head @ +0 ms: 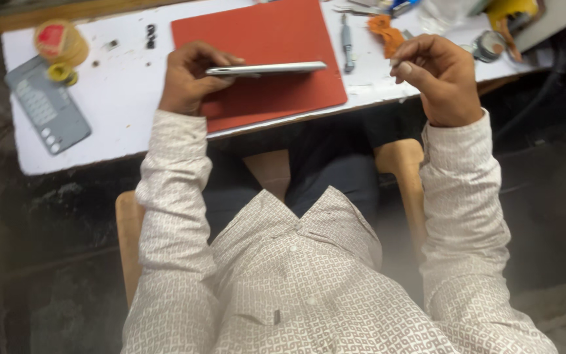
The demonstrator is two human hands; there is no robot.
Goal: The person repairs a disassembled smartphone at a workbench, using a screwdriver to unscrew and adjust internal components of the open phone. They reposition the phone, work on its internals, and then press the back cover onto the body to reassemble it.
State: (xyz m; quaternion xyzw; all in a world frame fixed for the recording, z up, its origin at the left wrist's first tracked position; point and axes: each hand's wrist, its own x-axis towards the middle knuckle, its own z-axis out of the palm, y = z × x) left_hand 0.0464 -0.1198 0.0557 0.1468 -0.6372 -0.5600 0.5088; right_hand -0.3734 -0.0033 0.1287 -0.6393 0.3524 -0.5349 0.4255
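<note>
My left hand (190,77) grips a thin silver phone (266,68) by its left end and holds it edge-on over a red mat (263,33) on the white table (119,98). To the right of the phone, my right hand (437,75) is raised above the table's front edge with its fingers curled and pinched together. Whether something tiny sits between those fingertips I cannot tell. Both arms wear a white patterned shirt.
A grey phone back cover (47,105) and a yellowish tape roll (60,44) lie at the table's left. A grey screwdriver (346,42), orange scraps (386,33) and a round metal tin (490,46) lie to the right. A wooden stool (129,242) shows below me.
</note>
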